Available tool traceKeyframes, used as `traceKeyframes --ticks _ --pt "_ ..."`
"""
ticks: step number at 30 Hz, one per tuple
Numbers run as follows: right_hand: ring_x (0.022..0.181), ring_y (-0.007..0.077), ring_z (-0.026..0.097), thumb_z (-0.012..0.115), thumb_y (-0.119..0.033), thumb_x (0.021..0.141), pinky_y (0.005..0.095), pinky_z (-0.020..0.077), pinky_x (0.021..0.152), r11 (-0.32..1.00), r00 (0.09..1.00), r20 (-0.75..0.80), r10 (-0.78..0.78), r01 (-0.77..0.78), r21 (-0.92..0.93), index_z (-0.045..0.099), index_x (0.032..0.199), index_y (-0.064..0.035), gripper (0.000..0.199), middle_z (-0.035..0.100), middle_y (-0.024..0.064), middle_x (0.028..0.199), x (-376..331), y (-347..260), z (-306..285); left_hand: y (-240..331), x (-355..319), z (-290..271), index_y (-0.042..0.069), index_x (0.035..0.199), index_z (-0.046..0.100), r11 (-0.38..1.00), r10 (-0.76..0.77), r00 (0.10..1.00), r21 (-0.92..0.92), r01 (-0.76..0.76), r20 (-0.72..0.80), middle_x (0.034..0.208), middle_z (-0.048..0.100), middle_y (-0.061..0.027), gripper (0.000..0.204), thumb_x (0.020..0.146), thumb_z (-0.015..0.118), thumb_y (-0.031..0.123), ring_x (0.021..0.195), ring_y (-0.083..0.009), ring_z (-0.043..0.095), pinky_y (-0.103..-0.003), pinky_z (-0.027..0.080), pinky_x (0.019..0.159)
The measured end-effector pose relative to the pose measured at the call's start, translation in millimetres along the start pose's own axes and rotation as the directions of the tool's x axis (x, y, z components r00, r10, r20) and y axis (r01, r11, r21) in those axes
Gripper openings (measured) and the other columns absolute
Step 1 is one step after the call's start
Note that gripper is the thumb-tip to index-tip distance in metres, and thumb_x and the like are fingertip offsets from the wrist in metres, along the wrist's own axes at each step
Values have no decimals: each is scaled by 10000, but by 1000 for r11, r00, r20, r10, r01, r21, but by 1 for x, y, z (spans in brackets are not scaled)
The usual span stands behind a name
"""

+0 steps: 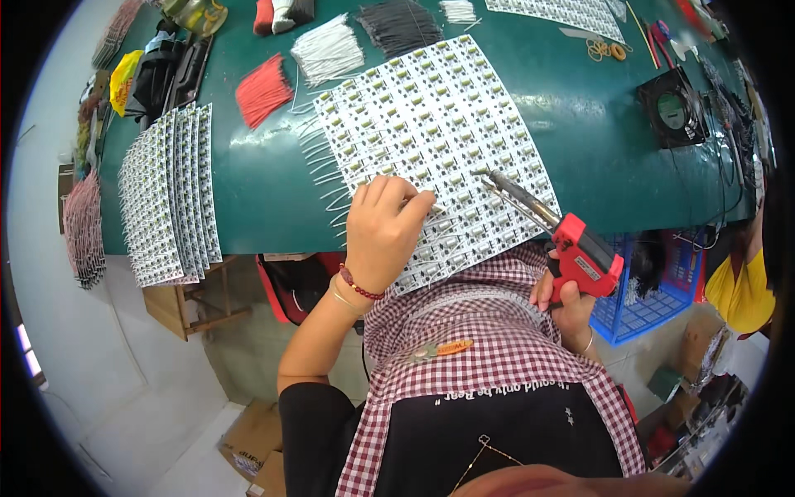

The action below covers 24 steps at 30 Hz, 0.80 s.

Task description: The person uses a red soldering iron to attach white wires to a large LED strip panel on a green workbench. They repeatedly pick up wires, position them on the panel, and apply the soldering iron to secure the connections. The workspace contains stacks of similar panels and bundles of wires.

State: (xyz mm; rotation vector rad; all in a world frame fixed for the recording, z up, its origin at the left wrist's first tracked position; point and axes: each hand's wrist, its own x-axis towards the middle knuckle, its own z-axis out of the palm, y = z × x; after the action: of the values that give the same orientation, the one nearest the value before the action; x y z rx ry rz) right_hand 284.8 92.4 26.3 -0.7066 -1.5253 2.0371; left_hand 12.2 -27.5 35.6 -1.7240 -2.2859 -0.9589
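Observation:
A large white panel of many small circuit boards (464, 108) lies tilted on the green table, its near corner reaching past the front edge to my apron. Thin white wires (331, 178) stick out along its left side. My left hand (385, 219) rests over the panel's lower left part, thumb and fingers pinched together; what is between the fingertips is too small to make out. My right hand (567, 302) grips a red and black soldering gun (584, 257) at the panel's lower right. Its metal tip (489, 176) points left, over the boards.
Bundles of red wires (263, 91), white wires (327, 50) and black wires (399, 26) lie beyond the panel. Overlapping board panels (170, 199) lie at the left. A black fan (672, 108) stands at the right, above a blue crate (642, 290) beside the table.

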Motion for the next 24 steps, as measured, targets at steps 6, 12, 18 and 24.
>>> traceKeyframes --ticks 6,12,18,24 --pt "536 154 519 574 -439 944 333 492 575 996 995 76 71 -67 -52 469 1172 29 532 541 73 646 -11 3 -6 -1 -1 4 100 901 693 992 123 992 16 -124 32 699 468 -4 271 654 658 -6 671 -182 485 -328 360 609" --pt "655 178 561 557 -337 972 330 497 637 991 989 88 115 -109 -74 546 910 4 346 540 67 675 -15 1 -1 -7 0 7 80 904 683 994 101 992 -34 -99 77 705 458 -26 282 653 642 -42 664 -199 477 -336 381 614" --pt "688 177 557 553 -261 980 330 496 655 995 984 152 98 -93 -40 532 910 1 272 535 75 717 -18 6 -5 -4 -3 7 62 914 673 995 65 996 -85 -60 53 719 455 -45 284 662 641 -66 675 -219 482 -341 401 608" --pt "716 142 549 548 -236 979 305 480 679 965 960 142 241 -223 -135 542 846 -10 263 561 74 751 -21 2 -4 -5 -1 8 57 922 671 994 79 995 -85 -74 68 725 454 -49 317 635 621 -67 678 -218 482 -342 409 614"
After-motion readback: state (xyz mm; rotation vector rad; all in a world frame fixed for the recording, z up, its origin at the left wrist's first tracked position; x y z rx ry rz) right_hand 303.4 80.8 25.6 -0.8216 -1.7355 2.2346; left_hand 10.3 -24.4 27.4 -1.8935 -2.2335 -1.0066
